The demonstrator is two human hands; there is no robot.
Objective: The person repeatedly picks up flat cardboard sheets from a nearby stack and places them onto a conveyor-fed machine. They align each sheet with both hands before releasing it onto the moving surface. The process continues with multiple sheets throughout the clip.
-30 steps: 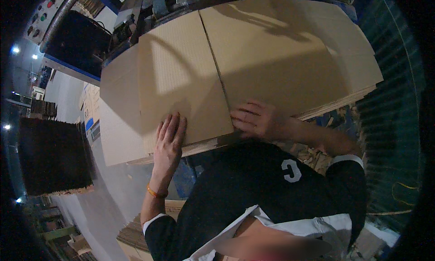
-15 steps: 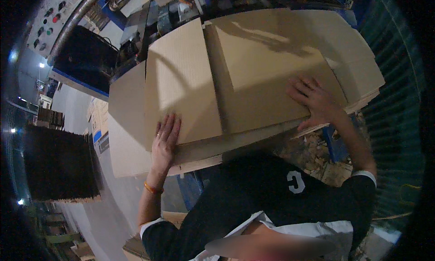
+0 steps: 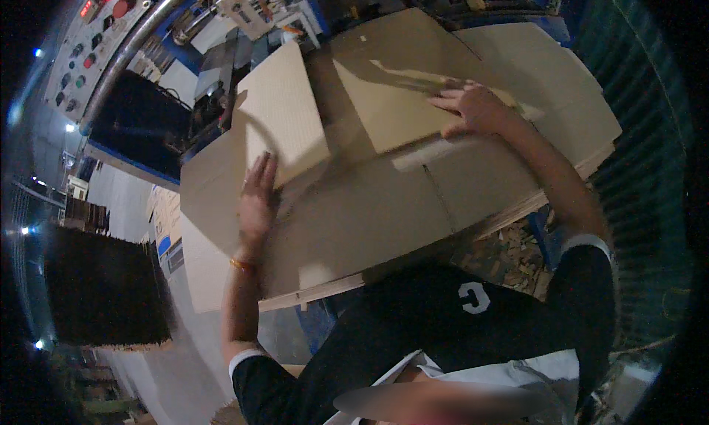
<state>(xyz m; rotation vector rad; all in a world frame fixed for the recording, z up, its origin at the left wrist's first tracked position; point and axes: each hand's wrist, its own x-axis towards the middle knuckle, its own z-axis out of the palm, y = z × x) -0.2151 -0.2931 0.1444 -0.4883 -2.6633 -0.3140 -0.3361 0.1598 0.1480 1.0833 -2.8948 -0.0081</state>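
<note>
A folded brown cardboard sheet (image 3: pixel 391 115) lies on top of a stack of flat cardboard (image 3: pixel 362 225). Its narrower left panel (image 3: pixel 284 104) is brightly lit, and a dark gap runs between the two panels. My left hand (image 3: pixel 258 196) rests on the near left corner of that narrow panel, fingers stretched forward. On the wider right panel lies my right hand (image 3: pixel 473 111), its fingers spread flat near the panel's near right part. Neither hand is wrapped around anything.
Beyond the stack stands a machine (image 3: pixel 281 19) with metal parts and dark rollers. A control panel (image 3: pixel 92 45) with buttons and a lit red lamp is at the far left, beside a metal pipe (image 3: pixel 129 48). Cardboard scraps (image 3: pixel 509 255) lie below the stack's right side. Green ribbed sheeting (image 3: pixel 635 174) hangs at right.
Both hands have moved away from me, and the folded sheet has slid forward with them. More of the stack underneath now shows on the near side.
</note>
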